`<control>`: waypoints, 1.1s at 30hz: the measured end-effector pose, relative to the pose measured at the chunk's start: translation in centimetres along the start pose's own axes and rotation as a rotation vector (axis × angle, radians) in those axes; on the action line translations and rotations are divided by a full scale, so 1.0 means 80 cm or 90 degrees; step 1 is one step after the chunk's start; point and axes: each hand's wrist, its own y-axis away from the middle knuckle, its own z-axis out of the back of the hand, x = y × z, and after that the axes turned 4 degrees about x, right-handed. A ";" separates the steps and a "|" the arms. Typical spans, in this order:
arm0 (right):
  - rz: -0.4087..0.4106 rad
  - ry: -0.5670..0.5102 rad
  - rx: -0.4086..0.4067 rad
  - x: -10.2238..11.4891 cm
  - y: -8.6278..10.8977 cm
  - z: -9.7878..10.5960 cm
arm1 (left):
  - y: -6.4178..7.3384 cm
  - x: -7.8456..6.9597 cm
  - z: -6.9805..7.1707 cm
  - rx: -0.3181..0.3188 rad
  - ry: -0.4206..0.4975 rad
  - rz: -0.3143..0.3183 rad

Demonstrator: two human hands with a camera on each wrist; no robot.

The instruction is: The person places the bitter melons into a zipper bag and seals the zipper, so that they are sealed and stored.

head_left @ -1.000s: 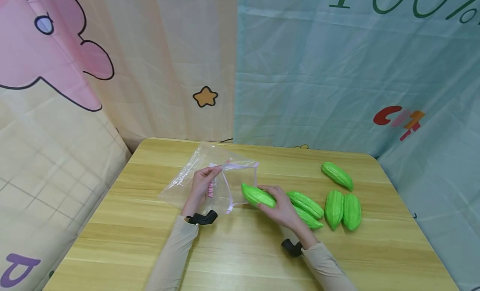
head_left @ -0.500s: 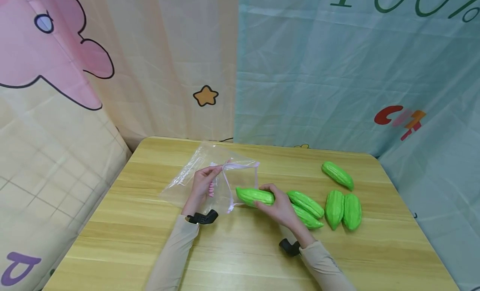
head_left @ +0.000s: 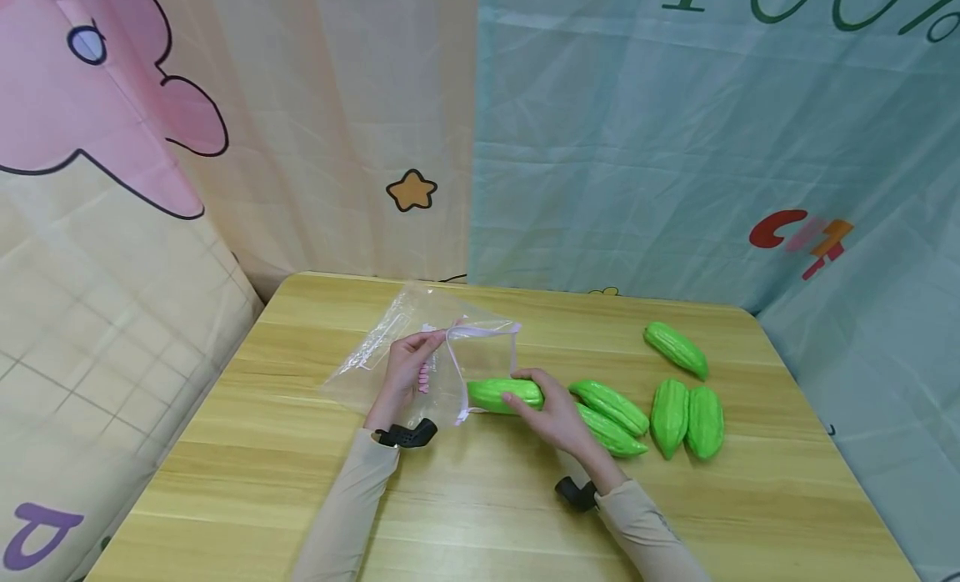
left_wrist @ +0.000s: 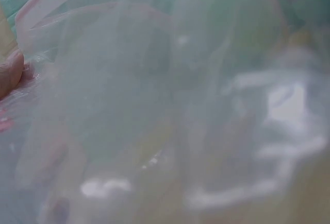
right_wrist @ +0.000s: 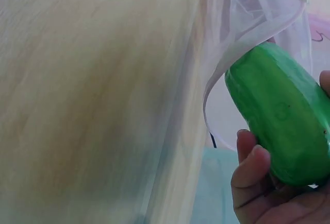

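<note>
A clear plastic zipper bag (head_left: pixel 390 340) with a pale lilac rim lies toward the left of the table, its mouth facing right and spread apart. My left hand (head_left: pixel 405 367) pinches the upper edge of that mouth; in the left wrist view, cloudy plastic fills most of the picture and a fingertip (left_wrist: pixel 11 72) shows at the left. My right hand (head_left: pixel 555 411) grips a bright green bitter melon (head_left: pixel 495 393), thumb on the near side. Its front end is at the bag's mouth, and in the right wrist view the melon (right_wrist: pixel 278 110) overlaps the rim.
Two more bitter melons (head_left: pixel 611 405) lie side by side just right of my right hand. Another pair (head_left: pixel 670 419) sits farther right, with a single one (head_left: pixel 677 350) behind. All are on the wooden table (head_left: pixel 480 515), and printed curtains (head_left: pixel 600 148) hang beyond its back edge.
My right hand has moved slightly left, bringing the bitter melon to the bag's mouth and turning it from slanted to nearly level. My left hand and the bag have stayed put.
</note>
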 end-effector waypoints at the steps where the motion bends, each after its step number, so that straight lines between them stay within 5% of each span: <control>1: 0.006 0.002 0.003 0.000 0.000 0.000 | 0.000 0.000 0.000 0.000 0.001 0.000; 17: 0.052 -0.001 0.057 0.002 -0.003 -0.008 | -0.001 -0.002 -0.002 -0.007 0.002 0.015; 33: 0.002 -0.025 0.038 -0.001 -0.005 -0.016 | 0.001 -0.004 -0.003 -0.009 -0.008 0.016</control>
